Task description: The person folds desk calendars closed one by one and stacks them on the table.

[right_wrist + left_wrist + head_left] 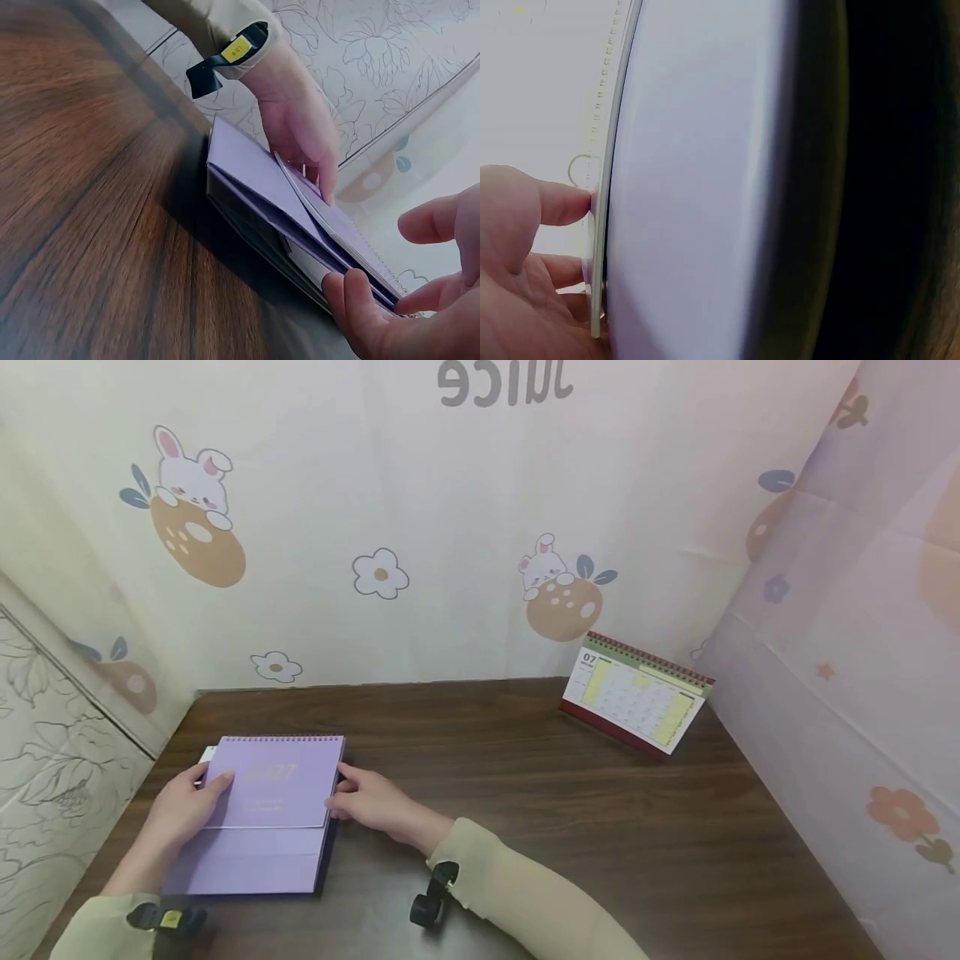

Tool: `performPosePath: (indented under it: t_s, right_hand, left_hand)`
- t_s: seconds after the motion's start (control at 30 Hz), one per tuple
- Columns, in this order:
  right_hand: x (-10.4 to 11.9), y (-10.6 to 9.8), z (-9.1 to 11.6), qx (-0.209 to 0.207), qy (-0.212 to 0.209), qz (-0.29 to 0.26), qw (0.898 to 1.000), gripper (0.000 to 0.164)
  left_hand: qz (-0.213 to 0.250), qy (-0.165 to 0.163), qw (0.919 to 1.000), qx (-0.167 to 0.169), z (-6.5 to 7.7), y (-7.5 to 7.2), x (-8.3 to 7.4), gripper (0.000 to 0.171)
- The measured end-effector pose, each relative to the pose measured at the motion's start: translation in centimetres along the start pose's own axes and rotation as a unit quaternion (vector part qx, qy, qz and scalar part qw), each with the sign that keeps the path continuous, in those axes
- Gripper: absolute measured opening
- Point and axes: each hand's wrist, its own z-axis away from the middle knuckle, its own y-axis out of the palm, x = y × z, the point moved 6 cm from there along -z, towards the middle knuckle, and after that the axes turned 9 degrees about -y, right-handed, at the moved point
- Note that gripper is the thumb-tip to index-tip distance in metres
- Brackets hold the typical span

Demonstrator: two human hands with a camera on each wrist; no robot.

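fingers of left hand [178, 806] pinch left side of purple calendar [273, 806], thumb on its cover. right hand [375, 802]: fingertips touch calendar's right side, can't tell if gripping. purple calendar sits by worktop [480, 760] left edge, spiral toward the back edge. second calendar [637, 693], white/green/red, stands at back right corner, well apart.

A purple spiral-bound desk calendar [262, 817], faint gold lettering on its cover, is near the left edge of the table [487, 752], its binding towards the far edge.
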Motion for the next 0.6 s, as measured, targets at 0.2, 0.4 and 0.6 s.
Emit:
performPosePath:
  t_s: [0.2, 0.4, 0.6]
  right_hand:
    - [0.0, 0.7, -0.8, -0.01, -0.009, -0.028, 1.0, 0.068]
    - [0.2, 1.2, -1.5, -0.006, -0.016, -0.013, 1.0, 0.069]
    - [0.0, 1.5, -2.4, 0.001, -0.004, 0.007, 1.0, 0.068]
  left_hand:
    - [0.009, 0.003, 0.9996, -0.027, -0.4, -0.1, 0.5, 0.073]
    - [0.019, 0.009, 0.9986, -0.048, -0.7, -0.1, 1.0, 0.071]
    - [0.023, 0.0, 0.9974, -0.068, -1.3, -0.3, 1.6, 0.068]
